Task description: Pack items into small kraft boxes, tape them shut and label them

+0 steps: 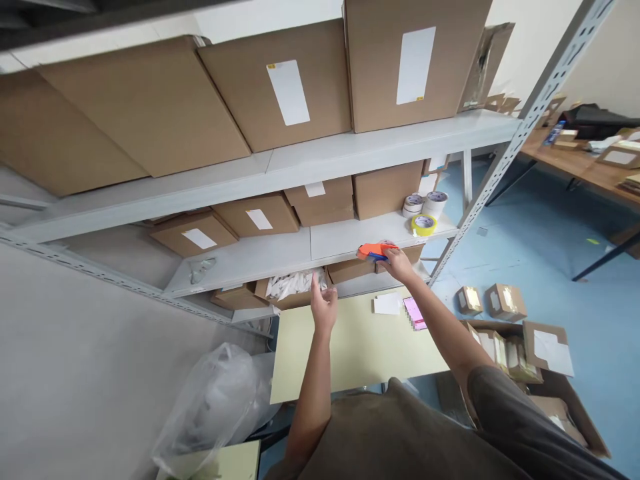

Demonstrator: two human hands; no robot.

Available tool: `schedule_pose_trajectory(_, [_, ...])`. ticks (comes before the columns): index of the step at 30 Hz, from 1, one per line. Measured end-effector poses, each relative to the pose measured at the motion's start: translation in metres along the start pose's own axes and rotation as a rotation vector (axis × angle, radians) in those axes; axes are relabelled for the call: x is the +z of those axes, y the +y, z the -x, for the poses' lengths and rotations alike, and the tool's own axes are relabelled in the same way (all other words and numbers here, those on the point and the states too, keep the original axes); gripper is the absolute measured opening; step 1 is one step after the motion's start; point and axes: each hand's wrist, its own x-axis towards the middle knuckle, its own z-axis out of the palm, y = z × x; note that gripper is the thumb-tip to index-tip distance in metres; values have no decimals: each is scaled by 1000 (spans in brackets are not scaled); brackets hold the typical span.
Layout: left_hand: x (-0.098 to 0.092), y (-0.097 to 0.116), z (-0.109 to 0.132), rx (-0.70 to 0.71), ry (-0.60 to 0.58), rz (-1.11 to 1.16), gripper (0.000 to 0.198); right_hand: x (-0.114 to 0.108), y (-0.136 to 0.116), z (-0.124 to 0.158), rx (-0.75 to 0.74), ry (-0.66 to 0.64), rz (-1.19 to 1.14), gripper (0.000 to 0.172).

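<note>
My right hand (399, 263) is closed around an orange and blue tape dispenser (373, 251), held in front of the middle shelf's front edge. My fingers partly cover it. My left hand (324, 305) is raised over the pale yellow table (360, 353), holding nothing, with its fingers apart. Behind that hand is a carton of white crumpled material (295, 285). On the table between my arms lie white paper slips (387, 304) and a pink-screened phone (416, 313). A yellow tape roll (423, 225) sits on the middle shelf beyond my right hand.
Cardboard boxes (280, 87) fill the upper shelf (310, 150). White tape rolls (435, 203) stand near the perforated rack post (500, 160). A clear plastic bag (220, 400) is at lower left. An open carton (555, 333) with small boxes lies to my right, near a wooden desk (585, 163).
</note>
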Motion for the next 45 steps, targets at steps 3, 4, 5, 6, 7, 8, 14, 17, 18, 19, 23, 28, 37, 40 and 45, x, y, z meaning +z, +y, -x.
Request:
schedule_pose_trajectory(3, [1, 6, 8, -44, 82, 7, 86, 6, 10, -44, 23, -45, 52, 28])
schedule_pose_trajectory(4, [1, 7, 12, -48, 99, 4, 85, 9, 12, -57, 28, -66, 68, 27])
schedule_pose_trajectory(5, [1, 8, 15, -50, 120, 0, 83, 11, 14, -69, 33, -90, 86, 27])
schedule_pose_trajectory(6, [0, 9, 18, -51, 141, -6, 82, 15, 15, -81, 41, -114, 104, 27])
schedule_pose_trajectory(7, [-2, 10, 20, -54, 163, -13, 80, 18, 17, -91, 50, -137, 122, 27])
schedule_pose_trajectory(8, [-5, 10, 22, -57, 185, -20, 79, 22, 19, -100, 62, -158, 140, 27])
schedule_pose_trajectory(14, [-17, 14, 27, -70, 244, -57, 71, 45, 30, -131, 119, -261, 241, 28])
schedule_pose_trajectory(17, [-16, 16, 27, -69, 239, -70, 69, 48, 31, -132, 88, -199, 224, 31])
schedule_pose_trajectory(18, [-15, 17, 26, -65, 235, -74, 68, 47, 30, -130, 80, -163, 207, 35])
schedule_pose_trajectory(19, [-13, 17, 25, -60, 231, -78, 67, 45, 29, -126, 75, -126, 187, 40])
schedule_pose_trajectory(23, [-7, 14, 20, -39, 206, -102, 58, 33, 19, -98, 34, -19, 70, 50])
schedule_pose_trajectory(28, [-4, 7, 19, 12, 182, -154, 45, 44, -5, -28, 3, 49, -169, 44])
schedule_pose_trajectory(37, [-33, -28, 50, 25, 190, -312, 42, 109, -60, 75, -87, -80, -396, 40])
schedule_pose_trajectory(40, [-48, -40, 65, -8, 224, -328, 41, 120, -74, 82, -111, -116, -413, 40])
schedule_pose_trajectory(45, [-69, -54, 84, -66, 299, -338, 42, 130, -94, 75, -202, -168, -410, 42])
